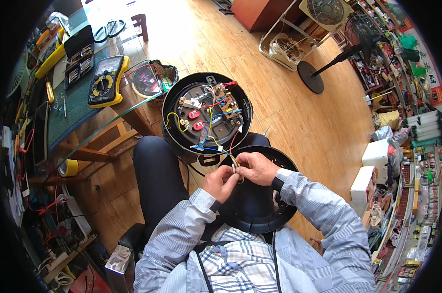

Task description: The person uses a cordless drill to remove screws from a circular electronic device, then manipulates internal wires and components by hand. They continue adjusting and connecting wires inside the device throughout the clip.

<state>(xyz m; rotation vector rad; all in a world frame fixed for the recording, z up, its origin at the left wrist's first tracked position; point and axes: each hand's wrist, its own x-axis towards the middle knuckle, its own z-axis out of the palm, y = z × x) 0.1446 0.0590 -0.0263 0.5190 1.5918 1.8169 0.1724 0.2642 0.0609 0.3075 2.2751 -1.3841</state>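
On my knees rests an opened round appliance base [247,100] with a black rim, its inside facing up. It holds a brown circuit board [226,103], two red-sleeved terminals and loose coloured wires. A bundle of wires [224,151], blue, yellow-green and red, runs from its near edge to my hands. My left hand [220,183] pinches a pale cable piece at the end of this bundle. Just right of it, my right hand [256,168] grips the same piece with thumb and fingers. Beneath my hands a black bowl-shaped cover [260,211] lies on my lap.
A glass-topped table [108,117] at left carries a yellow multimeter [106,82] and a tool case [79,58]. Below hangs a yellow tape roll [68,168]. A lidded basket [155,80] stands beyond. A black fan [311,77] and crowded shelves [416,185] line the right.
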